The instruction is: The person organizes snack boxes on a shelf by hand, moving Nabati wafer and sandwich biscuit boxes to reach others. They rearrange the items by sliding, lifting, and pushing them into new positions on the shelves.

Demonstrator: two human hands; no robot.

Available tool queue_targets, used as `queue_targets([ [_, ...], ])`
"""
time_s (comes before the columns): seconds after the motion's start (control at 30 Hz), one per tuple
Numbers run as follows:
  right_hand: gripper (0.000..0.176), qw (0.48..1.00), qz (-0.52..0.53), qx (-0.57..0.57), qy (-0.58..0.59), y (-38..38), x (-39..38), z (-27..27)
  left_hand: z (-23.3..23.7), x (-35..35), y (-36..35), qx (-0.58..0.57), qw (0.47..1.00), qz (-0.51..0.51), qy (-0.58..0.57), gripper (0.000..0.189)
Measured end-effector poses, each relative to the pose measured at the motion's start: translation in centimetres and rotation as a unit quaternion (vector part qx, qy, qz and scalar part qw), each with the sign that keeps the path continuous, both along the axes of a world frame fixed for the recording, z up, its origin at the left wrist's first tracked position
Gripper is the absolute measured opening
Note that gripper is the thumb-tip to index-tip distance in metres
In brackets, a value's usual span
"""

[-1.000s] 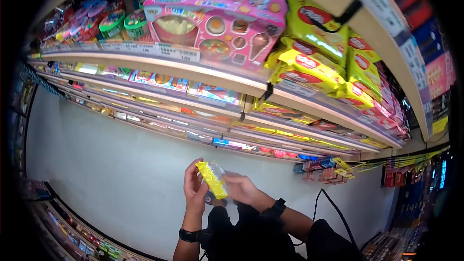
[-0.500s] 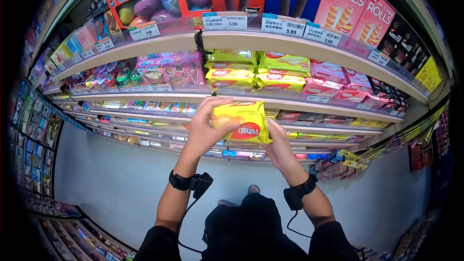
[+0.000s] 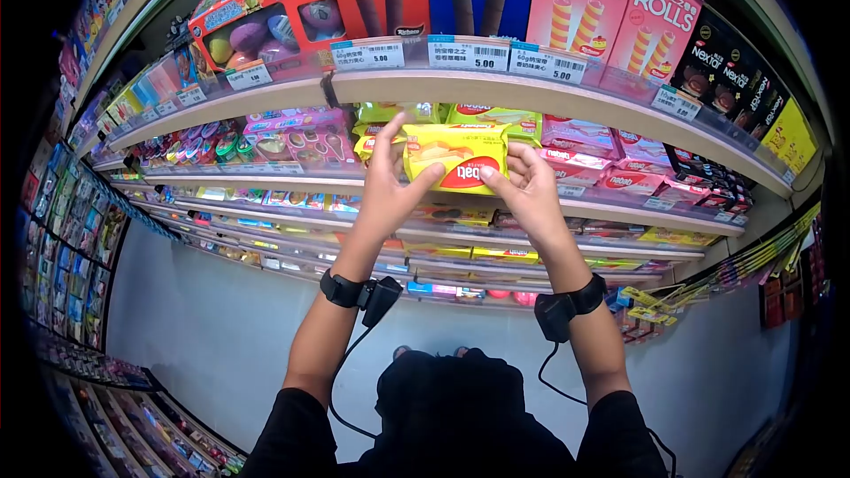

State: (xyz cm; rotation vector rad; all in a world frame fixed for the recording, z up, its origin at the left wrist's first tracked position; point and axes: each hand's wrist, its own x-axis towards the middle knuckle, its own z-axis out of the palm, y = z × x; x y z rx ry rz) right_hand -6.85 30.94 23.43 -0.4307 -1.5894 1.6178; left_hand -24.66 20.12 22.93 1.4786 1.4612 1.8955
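Observation:
Between my two hands, in front of the second shelf, is a yellow Nabati wafer packet [image 3: 456,143] with a red oval logo. Its printed front faces me, right way up. My left hand [image 3: 390,181] grips the left end, thumb across the lower front and fingers up along the side. At the right end my right hand [image 3: 534,195] pinches the packet, with its thumb over part of the logo and its fingers curled behind. Green and yellow wafer packets [image 3: 496,117] lie on the shelf just behind, partly hidden by the held one.
Above, the top shelf edge [image 3: 496,88] carries price labels and ROLLS boxes [image 3: 580,0]. Pink wafer packets [image 3: 580,164] lie to the right, toy sets [image 3: 301,142] to the left. Lower shelves run beneath my hands. Yellow hanging strips [image 3: 744,252] stick out at the right.
The packet has been turned right way up and raised towards the second shelf. My right hand has moved up onto its right end. The view has shifted slightly right.

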Motion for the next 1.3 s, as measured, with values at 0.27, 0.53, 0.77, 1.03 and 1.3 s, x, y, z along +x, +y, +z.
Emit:
queue_targets([
  [0.27, 0.043, 0.968, -0.213, 0.086, -0.105, 3.1, 2.2, 0.1, 0.1, -2.0, -0.9, -0.022, 0.978, -0.052, -0.203, 0.065],
  [0.53, 0.072, 0.900, -0.230, 0.157, -0.335, 7.1, 0.6, 4.4, 0.7, -3.9, 0.5, -0.016, 0.988, -0.053, -0.142, 0.063],
  [0.77, 0.050, 0.922, -0.098, 0.132, -0.351, 7.5, 0.3, 5.8, -0.3, -3.8, 1.6, -0.015, 0.990, -0.028, -0.139, 0.065],
  [1.03, 0.035, 0.927, -0.066, 0.078, -0.361, 9.6, -0.4, 5.6, -0.2, -3.6, 2.2, -0.024, 0.991, -0.022, -0.130, 0.070],
  [1.3, 0.022, 0.963, -0.070, 0.071, -0.251, 9.5, -0.3, 5.1, 1.0, -2.3, 2.6, -0.012, 0.988, -0.014, -0.152, 0.071],
])
